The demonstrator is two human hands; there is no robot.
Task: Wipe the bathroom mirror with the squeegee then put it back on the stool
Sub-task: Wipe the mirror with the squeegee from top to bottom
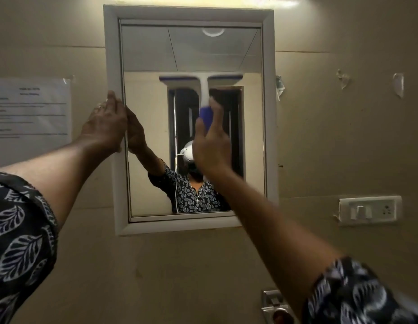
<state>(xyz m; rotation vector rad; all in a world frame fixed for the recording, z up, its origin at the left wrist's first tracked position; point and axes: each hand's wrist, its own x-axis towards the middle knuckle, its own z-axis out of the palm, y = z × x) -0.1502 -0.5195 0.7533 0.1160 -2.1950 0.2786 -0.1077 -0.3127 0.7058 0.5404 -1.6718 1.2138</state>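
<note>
- Mirror [226,54]: white-framed and hung on a beige tiled wall. I log it at upper centre of the frame.
- Squeegee [203,83]: white T-shaped head with a blue strip and a blue handle. The blade lies level against the glass, just above the mirror's middle, and the handle points down.
- Right hand [211,146]: at centre frame, with fingers and thumb wrapped round the blue handle. Its outline is blurred.
- Left hand [105,122]: at centre left, laid against the mirror's left frame edge with the fingers straight and pointing up. I see nothing held in it.
- Sleeves [18,230]: dark cloth with a pale leaf print, at lower left and lower right.
- Paper notice [31,108]: stuck to the wall at left of the mirror. I cannot read the text.
- Switch plate [369,210]: white, on the wall at right, below the mirror's middle.
- Metal fitting [275,307]: at the bottom edge, right of centre, partly hidden by my right arm.
</note>
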